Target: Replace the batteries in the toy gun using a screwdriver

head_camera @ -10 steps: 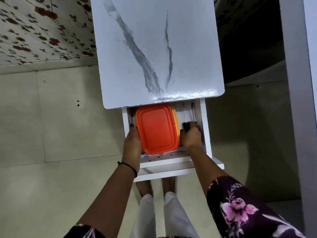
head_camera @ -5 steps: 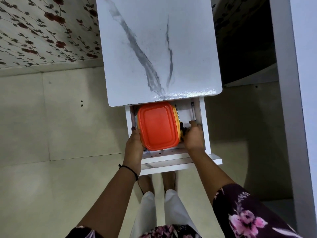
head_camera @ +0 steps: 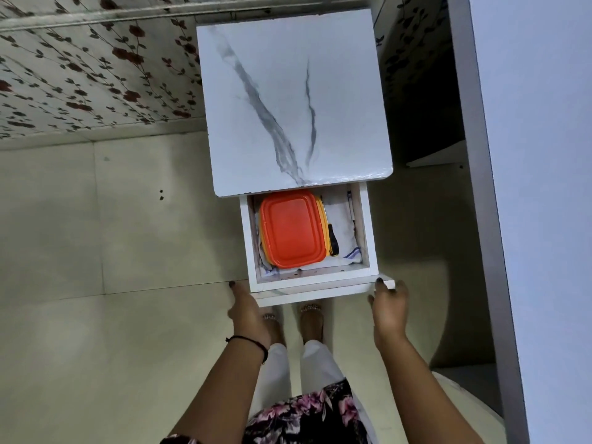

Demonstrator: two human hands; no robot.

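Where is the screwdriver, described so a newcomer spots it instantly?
Find the marble-topped white cabinet and its open drawer. Inside, an orange-lidded box fills the left; the screwdriver lies alongside its right edge on white cloth. Its black-and-yellow handle sets it apart.

Home rm: floral wallpaper (head_camera: 80,75), marble-top drawer table (head_camera: 288,107).

Both arms are pointing forward and down, the bare forearms lying roughly parallel. The left hand (head_camera: 247,310) is hovering back up, fingers relaxed and pointing ahead, with a black band (head_camera: 251,342) sitting around its wrist. The right hand (head_camera: 389,310) is hovering level with it, fingers loosely extended, thumb angling inward.
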